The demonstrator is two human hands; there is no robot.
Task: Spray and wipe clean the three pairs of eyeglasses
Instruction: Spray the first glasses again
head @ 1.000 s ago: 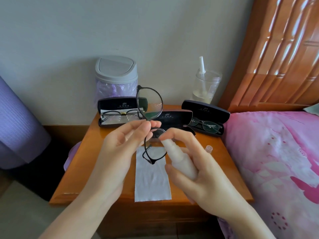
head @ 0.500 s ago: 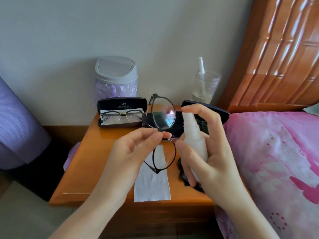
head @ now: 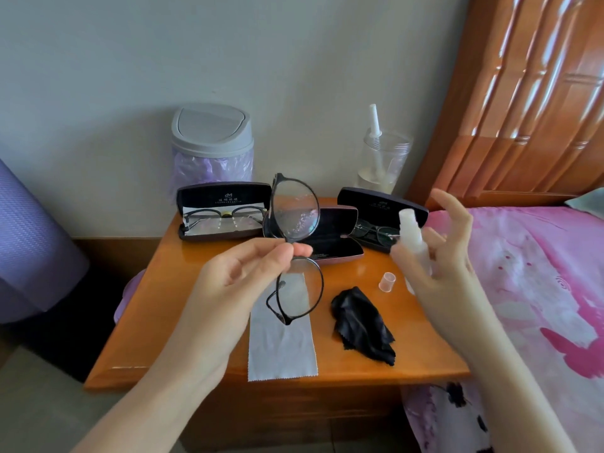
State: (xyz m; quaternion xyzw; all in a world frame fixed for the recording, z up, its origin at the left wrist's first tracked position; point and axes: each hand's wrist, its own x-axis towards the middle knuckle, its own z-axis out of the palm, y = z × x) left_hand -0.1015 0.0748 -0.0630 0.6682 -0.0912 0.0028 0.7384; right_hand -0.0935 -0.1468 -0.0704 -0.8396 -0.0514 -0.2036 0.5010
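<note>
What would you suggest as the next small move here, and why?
Probably set the spray bottle down beside the clear cap and take the black cloth: the upper lens of the eyeglasses pinched in the left hand already shows droplets, and the right hand holds only the bottle.

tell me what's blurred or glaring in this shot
Head view: the right hand and bottle are motion-blurred; the glasses in the left hand are sharp, droplets on the upper lens; glare streaks the headboard.
</note>
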